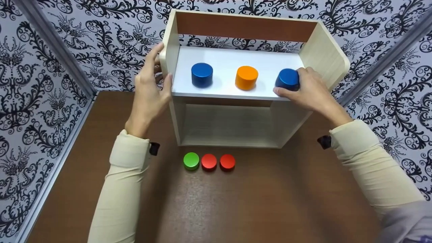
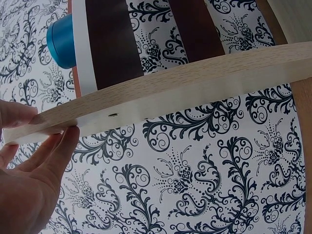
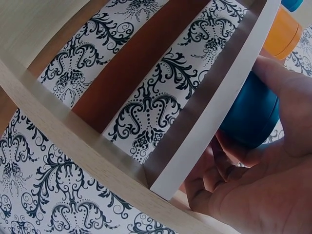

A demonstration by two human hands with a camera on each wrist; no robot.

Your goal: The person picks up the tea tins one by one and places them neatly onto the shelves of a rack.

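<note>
My right hand grips a glossy blue cylinder at the right end of the white upper shelf, with the thumb at its front. The right wrist view shows this blue cylinder between thumb and curled fingers, over the shelf board. My left hand holds the left side panel of the wooden shelf unit, thumb at the front edge and fingers along the outer face. On the upper shelf stand another blue cylinder at the left and an orange cylinder in the middle.
A green cylinder and two red cylinders, one in the middle and one at the right, stand in a row on the brown table. Below the white board is a lower compartment. Patterned walls enclose the table.
</note>
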